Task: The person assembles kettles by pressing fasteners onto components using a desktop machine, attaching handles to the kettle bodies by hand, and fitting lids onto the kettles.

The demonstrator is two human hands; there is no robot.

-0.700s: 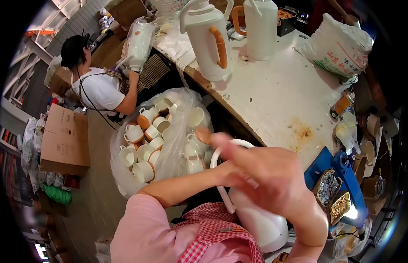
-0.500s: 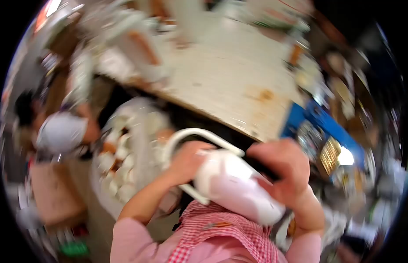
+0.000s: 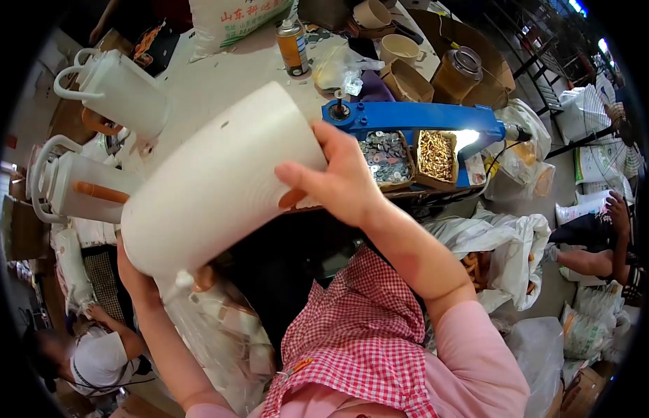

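A large white jug body (image 3: 220, 174) is held tilted in the air over the table's front edge. My right hand (image 3: 335, 174) is at its upper right end, thumb on the side and fingers around the rim. My left hand (image 3: 133, 268) supports the lower left end from beneath, its fingers mostly hidden behind the jug. Right of the jug stands a blue press (image 3: 422, 117), with a box of grey metal pieces (image 3: 387, 157) and a box of brass-coloured pieces (image 3: 436, 157) below its arm.
Two white jugs (image 3: 129, 90) (image 3: 94, 184) stand on the table's left. A spray can (image 3: 292, 49) and printed sack (image 3: 234, 24) are behind. A bag of cups (image 3: 227, 334) lies below. Another person (image 3: 105, 355) sits at lower left; a white sack (image 3: 499, 251) is at right.
The view has swung right towards the blue press. The white jug has risen from my lap to above the table edge, and my hands now hold its two ends.
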